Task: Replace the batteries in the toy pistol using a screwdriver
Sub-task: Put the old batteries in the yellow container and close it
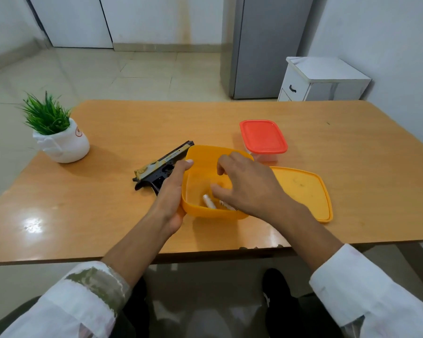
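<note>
1. The only camera rides on the person's head at the near side of the desk (pixel 132 123), facing forward and tilted down.
2. It sits close: the left hand (pixel 172 193) and right hand (pixel 252 189) fill mid-frame.
3. Its wide lens also catches the floor (pixel 108 74) beyond the far edge.

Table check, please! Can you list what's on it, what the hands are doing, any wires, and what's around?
Surface: wooden table, shiny patch at its near left.
Job's things: toy pistol lies flat beside the open yellow box; white tubes, maybe batteries, inside; no screwdriver seen.
Clutter: yellow lid, red-lidded box, potted plant.
Hands: left hand grips the box's wall; right hand reaches inside, fingers spread, holding nothing seen.
Cables: nothing seen.
Surroundings: grey fridge, white cabinet, tiled floor.
</note>
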